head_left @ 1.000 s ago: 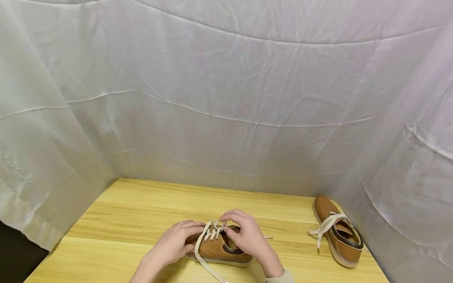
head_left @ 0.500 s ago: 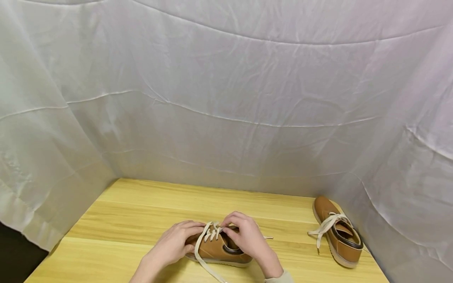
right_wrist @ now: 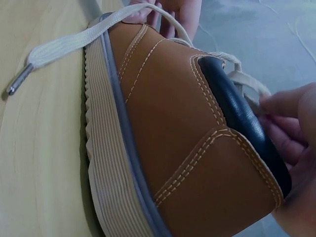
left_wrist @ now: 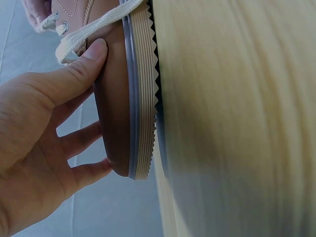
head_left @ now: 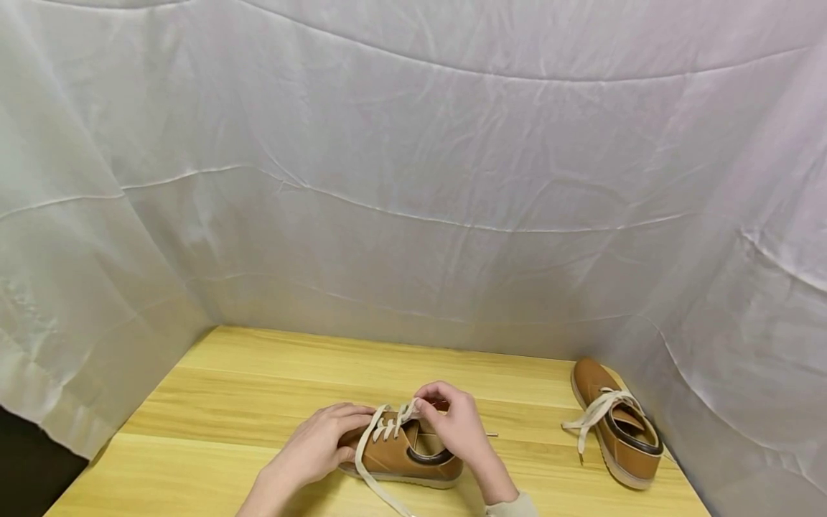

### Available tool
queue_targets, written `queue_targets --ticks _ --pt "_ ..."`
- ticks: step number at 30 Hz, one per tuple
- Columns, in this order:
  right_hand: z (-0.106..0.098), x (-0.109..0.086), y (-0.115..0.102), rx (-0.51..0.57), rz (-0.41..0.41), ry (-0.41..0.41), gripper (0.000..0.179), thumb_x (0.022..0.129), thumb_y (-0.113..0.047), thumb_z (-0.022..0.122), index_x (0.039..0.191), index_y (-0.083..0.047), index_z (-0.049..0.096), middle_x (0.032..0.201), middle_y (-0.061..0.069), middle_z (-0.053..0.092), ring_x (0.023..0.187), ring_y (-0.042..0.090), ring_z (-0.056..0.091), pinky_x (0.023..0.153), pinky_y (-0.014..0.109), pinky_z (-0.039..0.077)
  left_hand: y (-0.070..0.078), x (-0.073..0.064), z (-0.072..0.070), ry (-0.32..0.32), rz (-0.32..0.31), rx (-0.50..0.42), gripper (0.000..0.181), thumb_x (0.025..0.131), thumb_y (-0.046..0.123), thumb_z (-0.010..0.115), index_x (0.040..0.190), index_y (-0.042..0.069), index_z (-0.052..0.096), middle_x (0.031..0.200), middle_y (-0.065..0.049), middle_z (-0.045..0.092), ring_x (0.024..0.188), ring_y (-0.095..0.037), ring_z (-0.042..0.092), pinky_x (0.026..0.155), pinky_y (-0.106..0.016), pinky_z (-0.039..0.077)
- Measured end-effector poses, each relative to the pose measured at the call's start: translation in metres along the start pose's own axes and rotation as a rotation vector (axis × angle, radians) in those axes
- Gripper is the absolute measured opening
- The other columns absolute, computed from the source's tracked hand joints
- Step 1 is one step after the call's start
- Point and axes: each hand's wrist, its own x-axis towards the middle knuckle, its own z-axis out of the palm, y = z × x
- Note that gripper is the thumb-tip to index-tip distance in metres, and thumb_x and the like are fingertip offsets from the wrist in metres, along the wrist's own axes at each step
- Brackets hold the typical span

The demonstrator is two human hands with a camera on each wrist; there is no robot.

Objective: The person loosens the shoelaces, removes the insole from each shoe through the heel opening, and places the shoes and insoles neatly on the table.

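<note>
A brown leather shoe (head_left: 402,459) with a dark collar stands on the wooden table, its toe to the left. My left hand (head_left: 316,444) grips the toe; in the left wrist view its thumb (left_wrist: 94,53) lies on the near side and the fingers reach round the far side. At the top of the lacing, my right hand (head_left: 457,425) pinches a cream shoelace (right_wrist: 249,80) between thumb and forefinger, lifted over the shoe's opening. Another length of lace (head_left: 363,459) hangs down the near side, ending in a metal tip (right_wrist: 19,81).
A matching brown shoe (head_left: 636,461) with loose laces stands at the table's right end, near the curtain. Pale grey curtains (head_left: 413,273) enclose the table (head_left: 226,402) at the back and both sides. A lace tip (head_left: 492,434) shows beyond the right wrist.
My right hand first dips toward the top eyelets, then draws back up and right, pulling the lace out over the opening. My left hand stays on the toe.
</note>
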Motion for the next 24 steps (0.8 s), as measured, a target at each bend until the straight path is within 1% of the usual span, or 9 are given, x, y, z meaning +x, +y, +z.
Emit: queue_targets --ticks 3,5,9,14,16,19,21,24 --pt "-0.001 0.001 0.002 0.027 0.078 0.007 0.004 0.095 -0.013 0.075 0.099 -0.011 0.074 0.095 -0.001 0.074 0.089 0.014 0.068 0.082 0.027 0.059 0.0 0.0 0.0 -0.002 -0.005 0.0 0.056 0.082 0.013 0.085 0.135 0.018 0.07 0.143 0.002 0.064 0.131 -0.032 0.059 0.109 -0.059 0.046" --pt "-0.001 0.001 0.003 0.03 0.115 0.008 0.004 0.095 -0.013 0.075 0.098 -0.01 0.074 0.094 0.0 0.073 0.089 0.014 0.068 0.082 0.026 0.059 0.0 0.0 0.0 -0.003 -0.006 -0.001 0.055 0.082 0.013 0.085 0.135 0.018 0.07 0.143 0.002 0.064 0.131 -0.032 0.059 0.109 -0.059 0.046" --pt "-0.002 0.001 0.003 0.006 0.135 -0.008 0.004 0.094 -0.012 0.075 0.097 -0.01 0.074 0.093 -0.001 0.073 0.088 0.014 0.067 0.082 0.026 0.057 0.0 -0.001 0.0 -0.003 -0.007 0.0 0.055 0.082 0.013 0.085 0.135 0.019 0.07 0.143 0.002 0.064 0.131 -0.032 0.059 0.109 -0.059 0.046" --pt "-0.004 0.0 0.002 -0.001 0.122 -0.03 0.007 0.095 -0.012 0.073 0.101 -0.008 0.074 0.096 0.0 0.074 0.091 0.015 0.067 0.084 0.027 0.057 0.0 0.0 0.0 0.001 -0.004 -0.001 0.055 0.083 0.014 0.085 0.135 0.019 0.07 0.143 0.002 0.064 0.131 -0.032 0.059 0.109 -0.059 0.047" --pt "-0.004 0.0 0.001 0.009 0.102 -0.028 0.01 0.095 -0.011 0.073 0.105 -0.008 0.075 0.1 0.0 0.074 0.094 0.018 0.068 0.087 0.031 0.058 0.0 0.0 0.0 0.001 -0.004 0.0 0.054 0.083 0.014 0.085 0.135 0.019 0.07 0.142 0.003 0.064 0.131 -0.031 0.06 0.109 -0.059 0.047" --pt "-0.006 0.0 -0.002 0.006 0.041 -0.016 0.016 0.094 -0.009 0.074 0.11 -0.011 0.075 0.106 -0.002 0.074 0.101 0.019 0.069 0.094 0.041 0.058 0.0 0.0 0.0 0.001 -0.004 -0.001 0.053 0.084 0.014 0.084 0.135 0.019 0.071 0.142 0.003 0.064 0.131 -0.03 0.06 0.11 -0.058 0.046" --pt "-0.007 0.0 -0.005 -0.012 -0.023 -0.007 0.02 0.092 -0.006 0.077 0.111 -0.012 0.075 0.109 -0.005 0.074 0.104 0.019 0.069 0.097 0.044 0.058 0.0 0.0 0.001 0.002 -0.002 0.0 0.053 0.084 0.015 0.084 0.135 0.02 0.07 0.142 0.003 0.064 0.131 -0.03 0.06 0.109 -0.058 0.047" --pt "-0.009 0.0 -0.009 -0.074 -0.163 -0.012 0.026 0.088 -0.002 0.08 0.112 -0.012 0.076 0.112 -0.007 0.073 0.106 0.017 0.069 0.097 0.043 0.058 -0.001 0.0 0.001 0.005 0.003 -0.002 0.054 0.083 0.015 0.085 0.135 0.02 0.071 0.142 0.004 0.064 0.13 -0.029 0.06 0.108 -0.058 0.048"
